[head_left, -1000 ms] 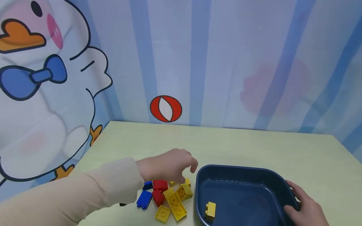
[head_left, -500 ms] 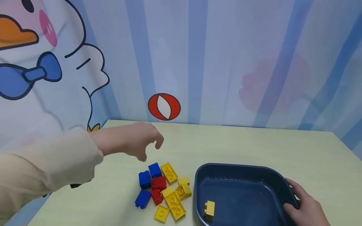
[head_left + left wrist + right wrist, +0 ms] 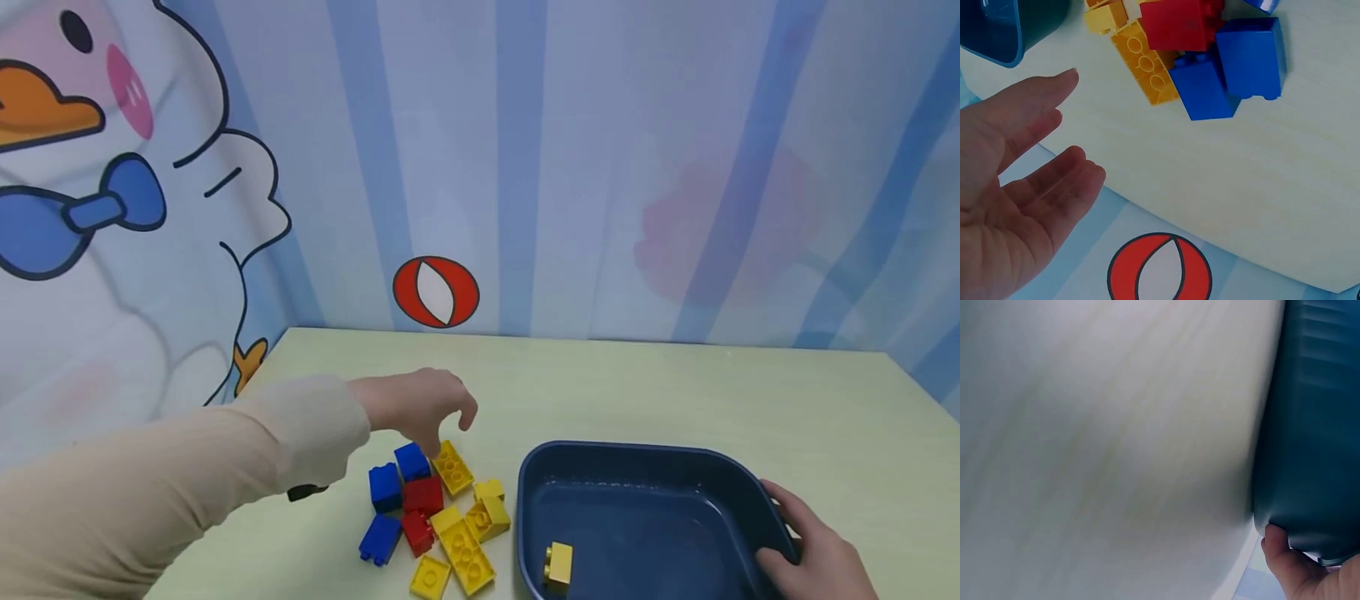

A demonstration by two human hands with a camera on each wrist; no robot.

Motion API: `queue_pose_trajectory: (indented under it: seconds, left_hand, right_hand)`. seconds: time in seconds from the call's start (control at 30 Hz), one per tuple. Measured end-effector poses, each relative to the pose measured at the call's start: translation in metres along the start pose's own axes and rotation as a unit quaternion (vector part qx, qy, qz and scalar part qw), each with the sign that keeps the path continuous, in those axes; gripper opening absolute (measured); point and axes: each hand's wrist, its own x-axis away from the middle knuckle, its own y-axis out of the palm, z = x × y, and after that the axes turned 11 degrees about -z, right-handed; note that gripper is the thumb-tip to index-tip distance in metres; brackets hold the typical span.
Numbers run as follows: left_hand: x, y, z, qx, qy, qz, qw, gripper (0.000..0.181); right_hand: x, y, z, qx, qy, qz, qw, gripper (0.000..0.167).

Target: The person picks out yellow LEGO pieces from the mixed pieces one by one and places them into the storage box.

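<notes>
My left hand [image 3: 420,408] hovers over the far side of a loose heap of toy building bricks, thumb and fingers apart, holding nothing. Just below it lie a yellow brick [image 3: 453,471] and a blue brick [image 3: 412,461]. In the left wrist view, a gap separates the hand [image 3: 1029,181] from the bricks. My right hand [image 3: 817,546] grips the right rim of a dark blue tray [image 3: 652,508], thumb inside and fingers outside. In the right wrist view, the fingers [image 3: 1277,540] touch the tray's outer wall. One yellow brick [image 3: 558,567] sits inside the tray at the left.
The heap includes more blue bricks [image 3: 380,537], red bricks [image 3: 423,496], a long yellow brick [image 3: 467,557] and a small yellow brick [image 3: 431,577], just left of the tray. Everything stands on a pale table [image 3: 637,383]. Behind it hangs a striped cartoon backdrop [image 3: 585,167].
My left hand swung left, away from beside the tray, then came back right and lower over the heap. The right hand and tray stay put.
</notes>
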Motion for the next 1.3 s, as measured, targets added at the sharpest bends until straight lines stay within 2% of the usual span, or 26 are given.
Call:
queue_pose_trajectory:
  seconds: [0.27, 0.5, 0.8, 0.9, 1.07, 1.3]
  left_hand:
    - [-0.014, 0.008, 0.007, 0.025, -0.002, -0.013, 0.9996, 0.036]
    - [-0.026, 0.023, 0.002, 0.054, -0.017, -0.023, 0.9982, 0.036]
    - [-0.036, 0.037, -0.005, 0.065, -0.019, -0.004, 0.9977, 0.037]
    - [-0.037, 0.041, -0.006, 0.082, -0.036, 0.006, 0.996, 0.037]
    - [-0.04, 0.046, -0.006, 0.11, -0.065, 0.005, 0.9918, 0.038]
    - [-0.048, 0.053, -0.006, 0.094, -0.046, 0.004, 0.9945, 0.034]
  right_hand:
    - [0.001, 0.0, 0.001, 0.001, 0.004, -0.001, 1.0, 0.069]
    - [0.004, 0.001, -0.003, 0.003, 0.005, 0.0, 1.0, 0.067]
    - [0.003, 0.0, 0.001, 0.009, 0.005, 0.0, 0.9999, 0.069]
    - [0.002, 0.0, 0.001, 0.011, 0.004, 0.002, 0.9999, 0.068]
    - [0.004, 0.001, 0.0, 0.01, 0.002, -0.001, 0.9999, 0.068]
    - [0.006, 0.0, -0.002, 0.008, 0.008, -0.001, 0.9999, 0.068]
